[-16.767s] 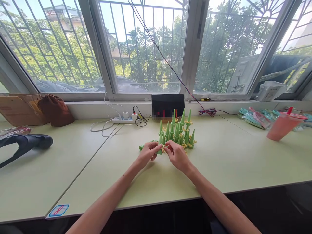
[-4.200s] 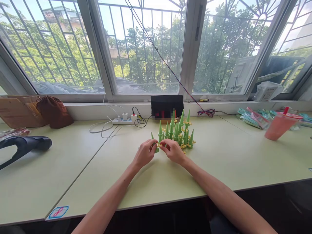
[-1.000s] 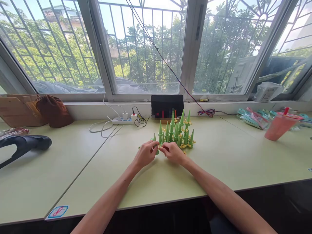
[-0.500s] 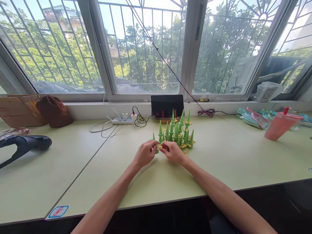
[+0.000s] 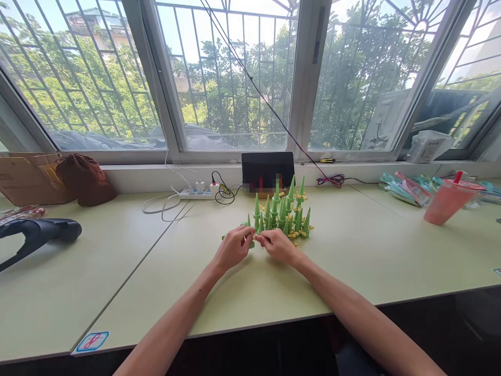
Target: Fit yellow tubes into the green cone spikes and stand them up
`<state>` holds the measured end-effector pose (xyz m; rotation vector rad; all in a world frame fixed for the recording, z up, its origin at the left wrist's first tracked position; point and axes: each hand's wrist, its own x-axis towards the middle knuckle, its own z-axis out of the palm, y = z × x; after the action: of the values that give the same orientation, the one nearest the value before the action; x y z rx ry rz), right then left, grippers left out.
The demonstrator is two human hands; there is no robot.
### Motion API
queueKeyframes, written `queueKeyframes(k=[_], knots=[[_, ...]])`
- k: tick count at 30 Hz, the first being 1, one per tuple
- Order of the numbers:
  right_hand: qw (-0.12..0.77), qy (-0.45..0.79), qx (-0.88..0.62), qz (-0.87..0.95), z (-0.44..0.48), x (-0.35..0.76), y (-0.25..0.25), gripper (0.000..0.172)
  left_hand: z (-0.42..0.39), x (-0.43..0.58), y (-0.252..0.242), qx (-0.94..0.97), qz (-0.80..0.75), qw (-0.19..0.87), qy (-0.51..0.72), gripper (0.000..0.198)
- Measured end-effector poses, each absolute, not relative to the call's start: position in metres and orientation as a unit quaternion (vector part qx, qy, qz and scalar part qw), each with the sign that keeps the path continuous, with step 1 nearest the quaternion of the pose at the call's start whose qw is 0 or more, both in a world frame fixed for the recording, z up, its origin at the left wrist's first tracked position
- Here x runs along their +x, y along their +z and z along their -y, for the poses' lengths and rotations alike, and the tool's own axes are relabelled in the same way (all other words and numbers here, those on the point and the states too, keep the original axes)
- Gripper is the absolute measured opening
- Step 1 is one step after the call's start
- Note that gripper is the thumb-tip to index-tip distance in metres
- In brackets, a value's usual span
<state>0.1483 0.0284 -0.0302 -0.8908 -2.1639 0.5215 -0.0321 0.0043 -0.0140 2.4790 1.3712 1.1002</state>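
Note:
My left hand (image 5: 235,245) is closed around a green cone (image 5: 248,220), with its tip above the fingers and part of its base below them. Thumb and fingers of my right hand (image 5: 277,244) are pinched together close by, at a small yellow piece (image 5: 254,236) against the cone; the fingertips mostly hide it. Just behind the hands stands a cluster of green spiky cones (image 5: 282,209), some stacked on others, with small yellow pieces around their bases. A bit of another green piece (image 5: 224,237) shows behind my left hand.
A dark tablet (image 5: 268,169) leans behind the cones. To its left lies a white power strip (image 5: 198,194) with cables. A red cup with a straw (image 5: 450,203) and plastic-wrapped packets (image 5: 407,190) are at the right. A brown pouch (image 5: 88,180) and a black object (image 5: 50,230) are at the left.
My right fingertips have curled in slightly, covering more of the yellow piece. The green cone in my left hand has shifted slightly. The standing cluster looks unchanged.

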Motion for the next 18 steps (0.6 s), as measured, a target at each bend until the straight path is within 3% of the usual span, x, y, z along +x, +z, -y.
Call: queueKeyframes(k=[7,18], knots=[[0.397,0.225,-0.332,0.826,-0.024,0.1496,-0.0249,0.013,-0.0051,-0.0321,-0.0128,0.806,-0.467,0.044,0.361,0.018],[0.375,0.208,-0.335,0.839,-0.0295,0.1489,-0.0314,0.029,-0.0038,-0.0323,-0.015,0.818,-0.453,0.039,0.351,0.021]])
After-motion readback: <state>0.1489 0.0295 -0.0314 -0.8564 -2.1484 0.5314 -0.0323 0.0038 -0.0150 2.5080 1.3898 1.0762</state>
